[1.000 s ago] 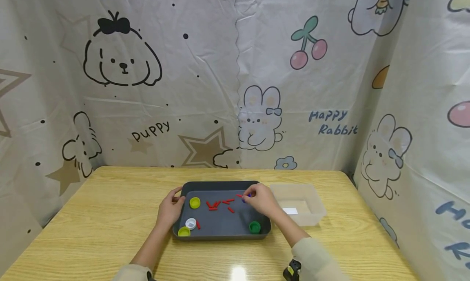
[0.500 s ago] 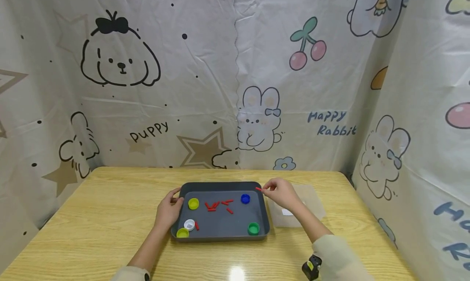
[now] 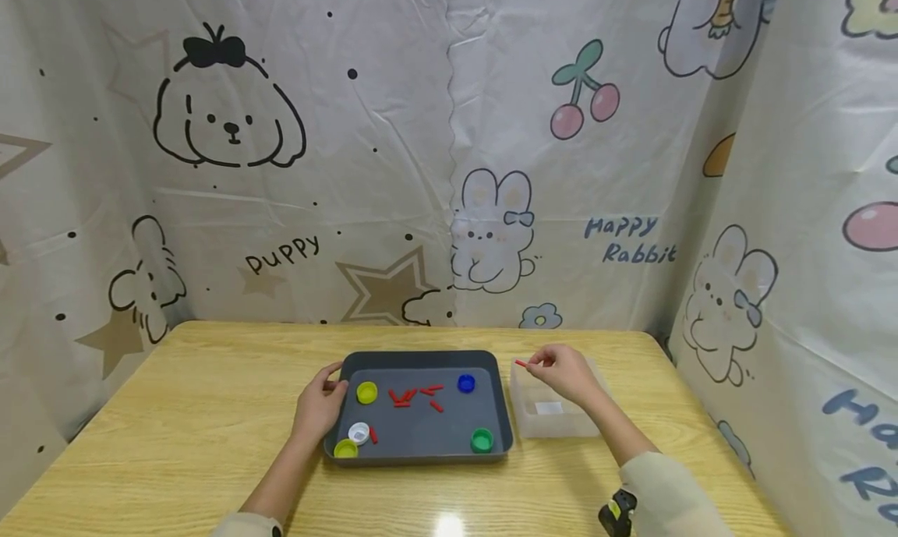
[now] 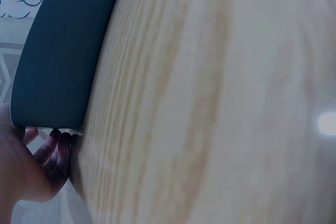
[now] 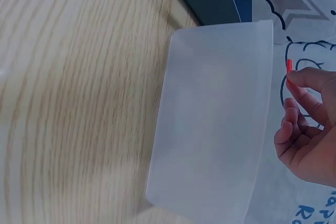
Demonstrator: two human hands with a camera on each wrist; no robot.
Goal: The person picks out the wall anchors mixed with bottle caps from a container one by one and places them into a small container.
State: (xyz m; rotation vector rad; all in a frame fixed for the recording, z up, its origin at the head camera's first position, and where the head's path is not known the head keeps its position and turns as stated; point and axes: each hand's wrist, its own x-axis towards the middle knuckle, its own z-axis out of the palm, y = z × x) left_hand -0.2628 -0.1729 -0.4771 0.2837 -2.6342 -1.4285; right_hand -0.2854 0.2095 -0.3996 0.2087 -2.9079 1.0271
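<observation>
My right hand (image 3: 567,372) pinches a small red stick (image 5: 289,65) between thumb and fingertips, above the translucent plastic box (image 3: 557,428). The stick points toward the tray, and the hand is over the box's rim in the head view. My left hand (image 3: 319,407) grips the left wall of the dark grey tray (image 3: 435,437), thumb at the rim and fingers outside; in the left wrist view its fingers (image 4: 54,148) curl against the tray's end. Several red sticks (image 3: 410,395) lie scattered in the tray's middle, and another red stick (image 3: 373,435) lies beside a white cap (image 3: 358,432).
Inside the tray are a blue cap (image 3: 466,383) at back right, a green cap (image 3: 482,441) at front right, and yellow caps (image 3: 367,393) at the left. A white label (image 3: 549,408) shows in the box. The wooden table (image 3: 210,412) meets a printed curtain (image 3: 393,171).
My right hand has lifted away from the blue cap and moved right, carrying the red stick out of the tray to above the plastic box. My left hand stays on the tray.
</observation>
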